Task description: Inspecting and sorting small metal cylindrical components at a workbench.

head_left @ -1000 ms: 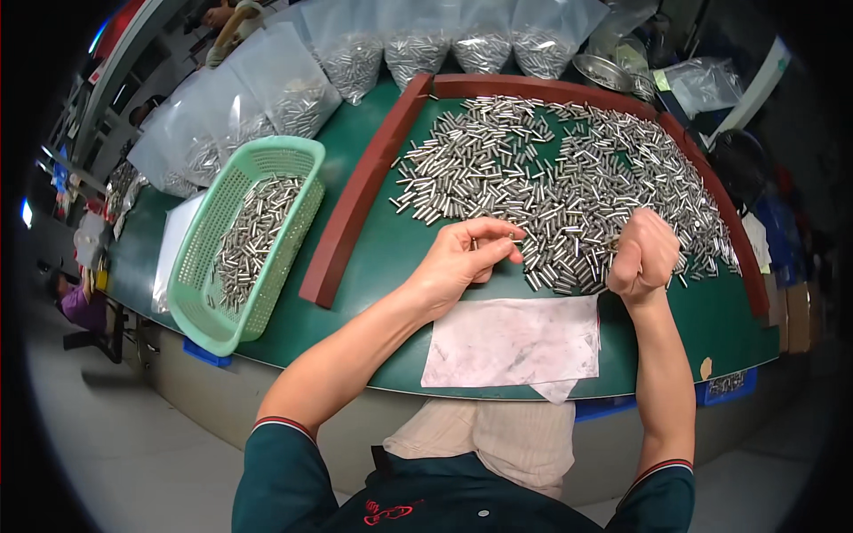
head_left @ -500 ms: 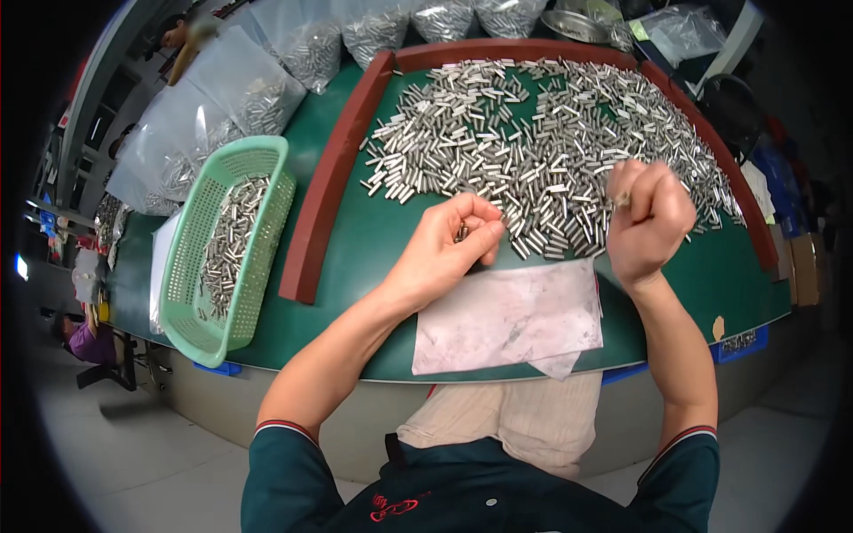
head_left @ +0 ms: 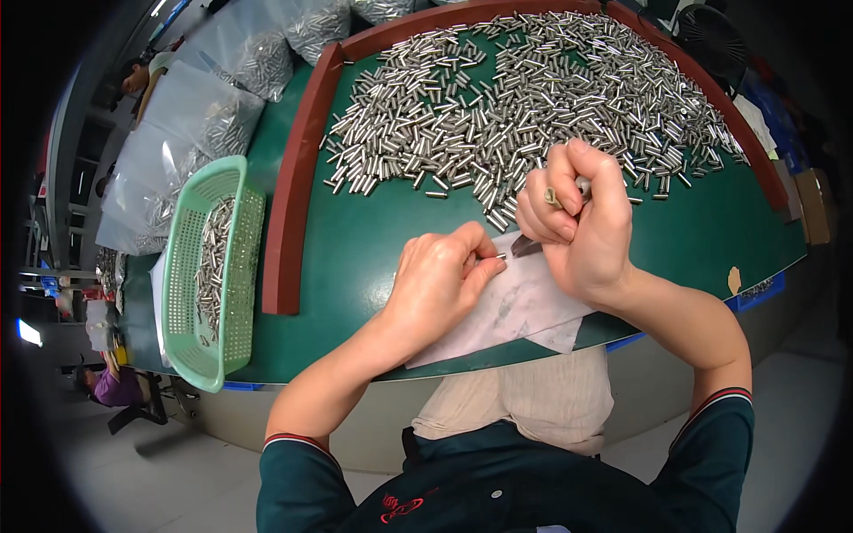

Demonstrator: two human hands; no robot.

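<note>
Between the thumb and forefinger of my left hand (head_left: pixel 442 282) is a short metal pin (head_left: pixel 501 257), its shiny end pointing right. My right hand (head_left: pixel 582 226) is closed round a hand tool whose dark tip (head_left: pixel 524 246) comes out below the fist, close to the pin. The tool's exact kind is hidden by the fingers, and something yellowish (head_left: pixel 553 197) shows among them. Under both hands lies a smudged white sheet (head_left: pixel 498 315). Beyond them a wide spread of loose metal pins (head_left: pixel 426 133) covers the green table.
Dark red bars (head_left: pixel 298 204) frame the pins at the left, back and right. A green plastic basket (head_left: pixel 233 293) at the left holds more pins. Clear bags (head_left: pixel 222 124) of pins stand behind it. At the far left sits a person in purple (head_left: pixel 120 388).
My right hand has moved left and down toward my left hand, bringing the tool's dark tip beside the pin. My left hand has lowered slightly, and the whole view has shifted.
</note>
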